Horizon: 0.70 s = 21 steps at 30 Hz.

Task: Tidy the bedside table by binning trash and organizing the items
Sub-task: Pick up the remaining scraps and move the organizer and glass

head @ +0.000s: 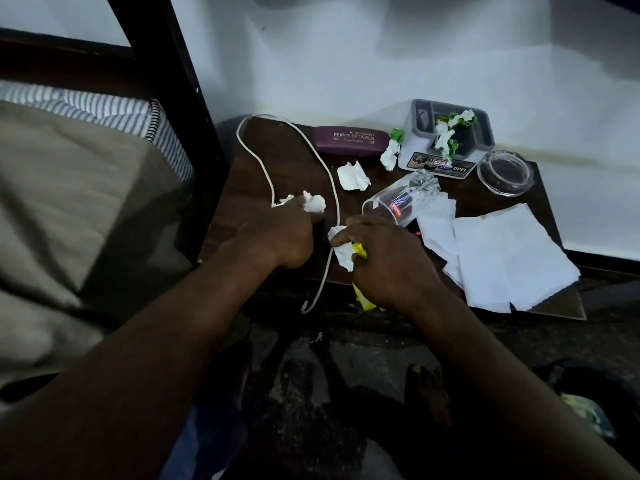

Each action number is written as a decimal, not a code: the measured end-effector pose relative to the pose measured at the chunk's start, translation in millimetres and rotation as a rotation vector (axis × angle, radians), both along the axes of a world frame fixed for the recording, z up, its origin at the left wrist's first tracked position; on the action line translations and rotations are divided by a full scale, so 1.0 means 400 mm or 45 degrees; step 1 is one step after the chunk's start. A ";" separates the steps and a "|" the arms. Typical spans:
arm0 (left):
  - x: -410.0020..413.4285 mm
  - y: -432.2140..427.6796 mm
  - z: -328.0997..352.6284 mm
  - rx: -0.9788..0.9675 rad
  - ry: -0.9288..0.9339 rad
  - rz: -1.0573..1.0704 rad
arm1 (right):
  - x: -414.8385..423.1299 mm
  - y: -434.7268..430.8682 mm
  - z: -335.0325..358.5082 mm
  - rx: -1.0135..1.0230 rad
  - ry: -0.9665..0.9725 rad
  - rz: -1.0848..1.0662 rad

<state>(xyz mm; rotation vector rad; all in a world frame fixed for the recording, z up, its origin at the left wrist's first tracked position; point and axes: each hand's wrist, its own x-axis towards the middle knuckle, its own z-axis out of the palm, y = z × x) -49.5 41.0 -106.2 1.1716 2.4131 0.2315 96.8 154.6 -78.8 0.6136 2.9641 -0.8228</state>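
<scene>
Pinched a crumpled tissue (314, 202) at the fingertips of the left hand (277, 233); clutched a white paper wad (341, 252) and a yellow wrapper (361, 250) in the curled right hand (388, 261). Between the two hands, a white cord (332, 188), trailing off the near edge of the counter (287, 161). Just beyond the right hand, a tipped glass (398, 202); to its right, flat paper sheets (502, 258). Farther out, another crumpled scrap (353, 176), a green-and-white wad (391, 150), a spectacle case (349, 140) and a grey organizer (450, 133) with more wads inside. Judged as mid trash-gathering; next move probably called for carrying both handfuls to a bin, none in view, before collecting the remaining scraps.
</scene>
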 end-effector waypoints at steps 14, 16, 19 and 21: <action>-0.002 0.023 0.067 0.712 0.002 0.560 | 0.007 -0.003 0.005 -0.061 -0.283 0.056; 0.000 0.026 0.065 0.732 -0.023 0.570 | 0.003 -0.007 -0.007 -0.043 -0.333 0.076; -0.003 0.030 0.059 0.698 -0.045 0.538 | -0.003 -0.008 -0.021 0.064 -0.348 0.102; -0.001 0.028 0.060 0.691 -0.095 0.536 | -0.002 -0.007 -0.021 0.062 -0.280 0.066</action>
